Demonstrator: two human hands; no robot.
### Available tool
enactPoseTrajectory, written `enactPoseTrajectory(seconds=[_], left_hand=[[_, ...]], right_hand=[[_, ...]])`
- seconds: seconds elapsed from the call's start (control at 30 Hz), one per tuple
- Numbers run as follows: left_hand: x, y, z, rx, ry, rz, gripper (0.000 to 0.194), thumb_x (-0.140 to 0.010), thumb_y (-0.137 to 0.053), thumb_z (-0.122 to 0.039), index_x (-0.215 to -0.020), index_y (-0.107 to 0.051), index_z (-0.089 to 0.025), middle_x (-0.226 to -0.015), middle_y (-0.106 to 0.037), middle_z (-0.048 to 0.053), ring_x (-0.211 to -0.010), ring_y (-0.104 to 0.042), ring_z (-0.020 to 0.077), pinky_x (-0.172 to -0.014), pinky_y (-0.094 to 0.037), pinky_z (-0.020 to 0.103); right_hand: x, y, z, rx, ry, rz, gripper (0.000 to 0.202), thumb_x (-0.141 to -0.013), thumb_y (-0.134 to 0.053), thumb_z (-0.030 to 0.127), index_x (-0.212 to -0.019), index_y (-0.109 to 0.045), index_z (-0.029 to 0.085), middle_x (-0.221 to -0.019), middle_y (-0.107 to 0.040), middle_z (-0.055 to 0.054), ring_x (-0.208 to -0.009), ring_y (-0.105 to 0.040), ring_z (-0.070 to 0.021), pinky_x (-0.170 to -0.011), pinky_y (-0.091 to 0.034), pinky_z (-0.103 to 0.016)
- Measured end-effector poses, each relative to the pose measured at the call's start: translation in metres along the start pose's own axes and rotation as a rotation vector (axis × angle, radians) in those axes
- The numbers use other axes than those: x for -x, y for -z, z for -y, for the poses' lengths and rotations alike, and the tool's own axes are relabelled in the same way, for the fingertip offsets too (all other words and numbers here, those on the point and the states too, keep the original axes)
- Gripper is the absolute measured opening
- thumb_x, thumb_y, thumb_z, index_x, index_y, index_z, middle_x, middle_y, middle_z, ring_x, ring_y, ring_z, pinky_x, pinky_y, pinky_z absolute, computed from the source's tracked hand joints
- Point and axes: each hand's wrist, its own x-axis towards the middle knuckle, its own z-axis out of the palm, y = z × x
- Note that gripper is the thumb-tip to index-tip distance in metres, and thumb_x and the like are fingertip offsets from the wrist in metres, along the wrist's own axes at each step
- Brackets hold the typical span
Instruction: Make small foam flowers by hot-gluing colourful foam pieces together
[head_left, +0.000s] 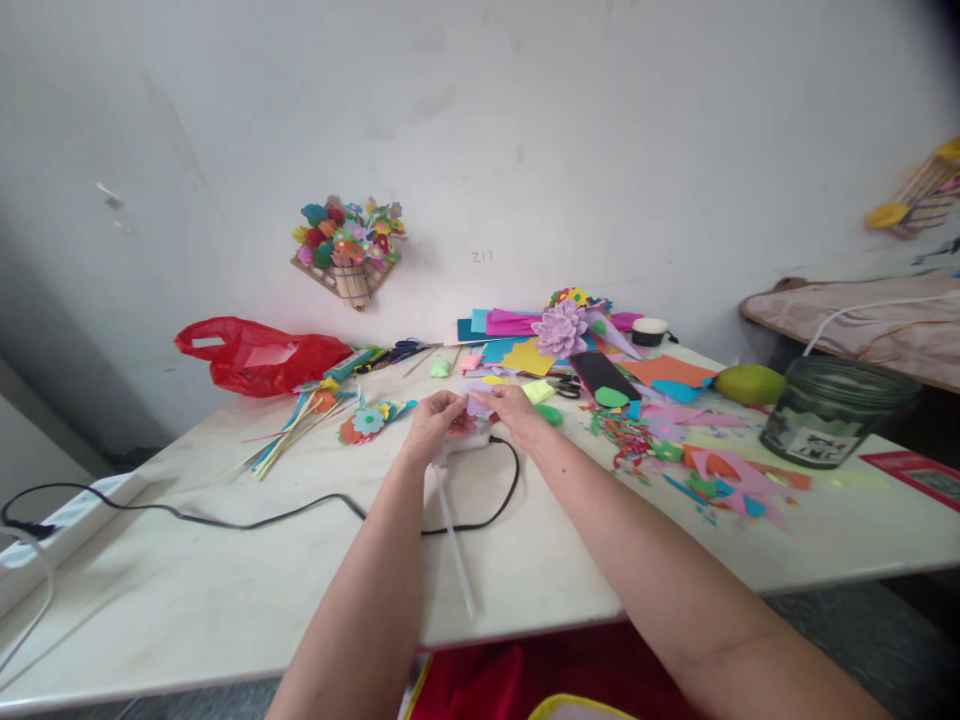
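"Lilac, that small piece [478, 403] in the fingers: is it paper or foam?"

"I can't tell which. It sits right at the fingertips, where the two hands meet."

"Which hand has it?"

"Both. The left hand [437, 422] pinches it from one side, thumb and fingers closed, and the right hand [516, 412] grips it from the other. The fingers hide part of its outline."

"What's underneath them?"

"Something white, what looks like a glue gun [466, 441], just below the fingers. A pale stick [456, 550] slants from there toward the person. A black cord [262, 522] loops out right of the fingers, then back behind the left forearm to a power strip [82, 512], well to their left."

"And nearer on that side?"

"Paper flowers [367, 420], just left of the fingers. Then a bunch of thin strips [289, 435], with a red bag [259, 357] past it."

"Right of the fingers?"

"A green scrap [550, 414] close by, scissors [568, 386] and a phone [602, 375] farther on, and a green jar [832, 412] well apart."

"Straight beyond them?"

"A pink lump [470, 362], resting on the table [540, 560]."
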Motion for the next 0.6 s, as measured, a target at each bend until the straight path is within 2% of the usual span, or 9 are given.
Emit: enactPoseTrajectory(seconds=[0.1,0.37,0.47,0.6], left_hand=[[-0.0007,0.0008,0.0013,0.010,0.006,-0.014,0.033,-0.067,-0.060,-0.047,-0.069,-0.052,-0.014,-0.061,-0.062,0.003,-0.053,-0.060,0.0133,-0.053,-0.048,0.025],[-0.0022,0.0014,0.0023,0.019,0.017,-0.031,0.033,-0.067,-0.060,-0.046,-0.071,-0.053,-0.014,-0.063,-0.063,0.004,-0.053,-0.060,0.0137,-0.051,-0.047,0.024],[-0.0027,0.0016,0.0031,0.024,0.014,-0.037,0.033,-0.067,-0.060,-0.046,-0.071,-0.053,-0.015,-0.062,-0.063,0.003,-0.053,-0.060,0.0137,-0.051,-0.047,0.024],[-0.0025,0.0016,0.0032,0.026,0.011,-0.044,0.033,-0.066,-0.061,-0.046,-0.070,-0.052,-0.015,-0.059,-0.062,0.003,-0.053,-0.060,0.0140,-0.052,-0.047,0.024]], right_hand=[[0.0008,0.0009,0.0010,-0.049,0.001,0.000,0.033,-0.062,-0.061,0.047,-0.064,-0.060,0.014,-0.057,-0.055,-0.001,-0.049,-0.047,-0.0085,-0.042,-0.031,-0.021],[-0.0003,0.0011,0.0022,-0.029,0.006,-0.058,0.028,-0.059,-0.063,0.041,-0.059,-0.057,0.014,-0.056,-0.053,0.000,-0.050,-0.046,-0.0087,-0.042,-0.032,-0.021],[-0.0008,0.0016,0.0011,-0.040,0.005,-0.035,0.030,-0.061,-0.062,0.043,-0.064,-0.059,0.014,-0.059,-0.055,-0.001,-0.053,-0.048,-0.0093,-0.042,-0.032,-0.020],[-0.0009,0.0015,0.0006,-0.014,0.008,-0.030,0.028,-0.058,-0.065,0.040,-0.058,-0.055,0.014,-0.056,-0.054,0.000,-0.050,-0.046,-0.0081,-0.042,-0.031,-0.020]])
